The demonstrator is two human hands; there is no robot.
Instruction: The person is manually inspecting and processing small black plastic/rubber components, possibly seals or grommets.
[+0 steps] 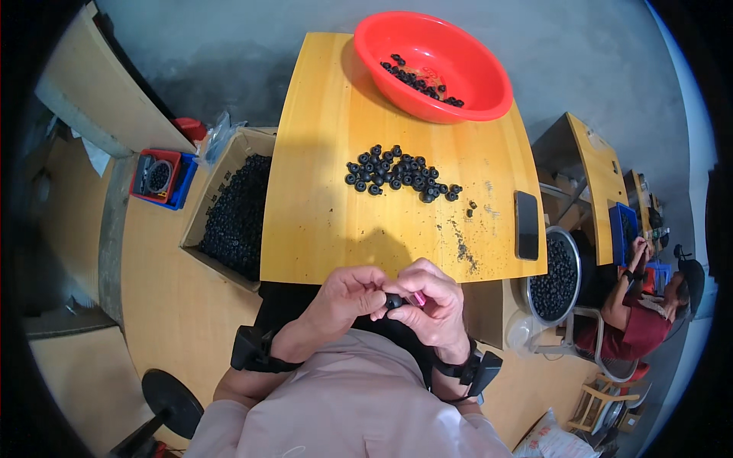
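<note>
Left hand (pixel 347 296) and right hand (pixel 434 304) together just below the near edge of the counter (pixel 321 221), over the lap. Fingers of both hands pinched on one small black part (pixel 393 301), held between the two; fingers of the right hand also closed around a slim pink tool (pixel 419 299), its tip beside the part. Black straps on both wrists.

For doing this step well, by judgement: keep the part turned so its opening faces the pink tool, hold it firmly with the left fingertips, work with small strokes of the right hand, and stay close to the counter edge so a slip drops the part on the wood and not on the floor.

On the counter: a loose heap of black parts (pixel 398 174) at mid-board, dark crumbs (pixel 463 246) to the right of it, a dark phone (pixel 526 225) lying flat at the right edge, and a red basin (pixel 432 64) at the far end with a few more parts inside.

Packages: an open brown cardboard box (pixel 229 214) full of black parts at the left; beyond it a small red and blue tray (pixel 159 177); a round metal bowl (pixel 555 276) of parts at the right; a white printed sack (pixel 551 443) at the lower right, print too small to make out. Another person (pixel 637 317) in a red shirt seated at the far right.
</note>
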